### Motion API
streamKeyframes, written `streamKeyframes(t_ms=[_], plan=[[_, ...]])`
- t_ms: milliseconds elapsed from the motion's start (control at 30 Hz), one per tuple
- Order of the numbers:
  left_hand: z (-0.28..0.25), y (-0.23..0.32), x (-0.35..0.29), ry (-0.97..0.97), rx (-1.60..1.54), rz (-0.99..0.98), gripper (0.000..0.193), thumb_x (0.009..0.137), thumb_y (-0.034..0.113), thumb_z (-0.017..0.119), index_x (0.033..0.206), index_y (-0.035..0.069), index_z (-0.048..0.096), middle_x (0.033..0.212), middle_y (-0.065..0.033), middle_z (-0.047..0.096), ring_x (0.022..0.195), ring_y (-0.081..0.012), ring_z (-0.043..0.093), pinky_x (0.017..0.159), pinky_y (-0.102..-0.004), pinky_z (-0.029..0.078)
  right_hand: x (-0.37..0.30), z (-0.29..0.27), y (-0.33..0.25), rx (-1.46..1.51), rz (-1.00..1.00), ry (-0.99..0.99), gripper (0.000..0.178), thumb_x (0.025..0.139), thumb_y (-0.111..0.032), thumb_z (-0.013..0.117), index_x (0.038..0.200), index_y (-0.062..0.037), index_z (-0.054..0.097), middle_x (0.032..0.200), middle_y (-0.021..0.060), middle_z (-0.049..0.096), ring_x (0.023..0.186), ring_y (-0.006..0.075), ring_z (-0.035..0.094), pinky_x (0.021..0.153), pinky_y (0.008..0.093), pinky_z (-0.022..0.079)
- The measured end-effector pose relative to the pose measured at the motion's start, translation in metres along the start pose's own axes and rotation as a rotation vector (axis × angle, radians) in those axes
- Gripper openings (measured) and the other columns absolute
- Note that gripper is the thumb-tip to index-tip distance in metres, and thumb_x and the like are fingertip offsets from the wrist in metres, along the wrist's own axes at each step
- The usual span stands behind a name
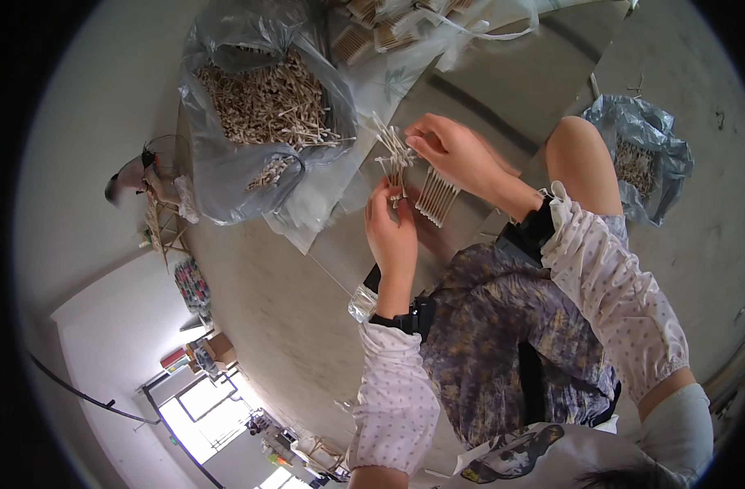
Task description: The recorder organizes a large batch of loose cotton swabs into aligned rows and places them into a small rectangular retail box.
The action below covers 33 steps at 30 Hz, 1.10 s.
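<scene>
My left hand (pixel 391 231) is closed around the lower ends of a loose bunch of cotton swabs (pixel 395 169), whose tips fan out upward. Just right of it, my right hand (pixel 454 151) has its thumb and fingers pinched at the upper right side of that bunch. Below the right hand, a flat row of cotton swabs (pixel 437 197) lies side by side near the edge of the table; its upper end is partly covered by the hand. Whether the right fingers hold one swab or several is hidden.
A large grey plastic bag (pixel 226 183) full of loose swabs stands open at the upper left. Clear packs of swabs (pixel 389 33) lie at the far edge of the table (pixel 511 61). Another bag of swabs (pixel 633 167) sits at the right, beyond my knee. A person (pixel 140 175) is at the far left.
</scene>
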State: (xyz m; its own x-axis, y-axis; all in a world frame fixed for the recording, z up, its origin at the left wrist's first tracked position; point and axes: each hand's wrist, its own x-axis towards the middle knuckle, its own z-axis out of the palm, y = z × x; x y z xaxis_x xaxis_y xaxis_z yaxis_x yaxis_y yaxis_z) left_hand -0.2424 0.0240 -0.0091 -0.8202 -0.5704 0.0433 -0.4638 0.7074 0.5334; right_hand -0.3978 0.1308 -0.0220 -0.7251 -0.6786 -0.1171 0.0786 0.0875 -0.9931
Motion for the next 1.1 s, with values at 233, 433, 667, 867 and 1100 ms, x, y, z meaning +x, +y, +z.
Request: streamKeyframes(t_ms=[233,433,667,867,1100], plan=[[0.014,0.009,0.022,0.138,-0.012,-0.103,0.022,0.086,0.01,0.07,0.104,0.003,0.06,0.109,-0.0114,0.066,0.105,-0.0337,0.06,0.087,-0.0428,0.048,0.006,0.007,0.023,-0.327,-0.484,0.012,0.027,0.083,-0.01,0.066,0.11,-0.0113,0.067,0.116,0.0116,0.064,0.11,0.0274,0.06,0.091,0.0409,0.049],[0.021,0.005,0.031,0.104,-0.017,0.027,0.019,0.083,0.004,0.069,0.101,0.004,0.064,0.099,-0.009,0.069,0.097,-0.0306,0.063,0.083,-0.0411,0.05,0.001,0.01,0.03,-0.744,-0.586,-0.082,0.042,0.082,-0.008,0.066,0.122,-0.0186,0.066,0.138,0.0121,0.054,0.137,0.032,0.042,0.11,0.0442,0.039],[0.014,-0.001,0.026,0.115,0.028,0.214,0.021,0.082,0.0,0.069,0.103,0.004,0.071,0.103,-0.0084,0.072,0.095,-0.0278,0.066,0.084,-0.0369,0.052,0.009,0.002,0.034,-0.831,-0.519,0.004,0.041,0.075,-0.011,0.068,0.116,-0.0148,0.069,0.137,0.0119,0.055,0.137,0.0298,0.043,0.11,0.0417,0.038],[0.016,-0.005,0.019,0.14,0.038,0.206,0.016,0.082,0.0,0.067,0.097,0.004,0.069,0.104,-0.0057,0.071,0.094,-0.027,0.065,0.082,-0.0375,0.052,0.006,0.003,0.032,-0.809,-0.606,-0.005,0.037,0.077,-0.011,0.066,0.114,-0.0147,0.071,0.142,0.0123,0.051,0.138,0.0295,0.041,0.114,0.0426,0.035],[0.016,-0.009,0.021,0.167,0.041,0.197,0.017,0.082,-0.001,0.068,0.098,0.004,0.071,0.1,-0.0075,0.072,0.091,-0.0264,0.066,0.078,-0.0354,0.052,0.012,-0.001,0.036,-0.897,-0.577,0.058,0.032,0.081,-0.01,0.063,0.112,-0.006,0.07,0.138,0.0096,0.055,0.135,0.0268,0.044,0.115,0.0413,0.033]])
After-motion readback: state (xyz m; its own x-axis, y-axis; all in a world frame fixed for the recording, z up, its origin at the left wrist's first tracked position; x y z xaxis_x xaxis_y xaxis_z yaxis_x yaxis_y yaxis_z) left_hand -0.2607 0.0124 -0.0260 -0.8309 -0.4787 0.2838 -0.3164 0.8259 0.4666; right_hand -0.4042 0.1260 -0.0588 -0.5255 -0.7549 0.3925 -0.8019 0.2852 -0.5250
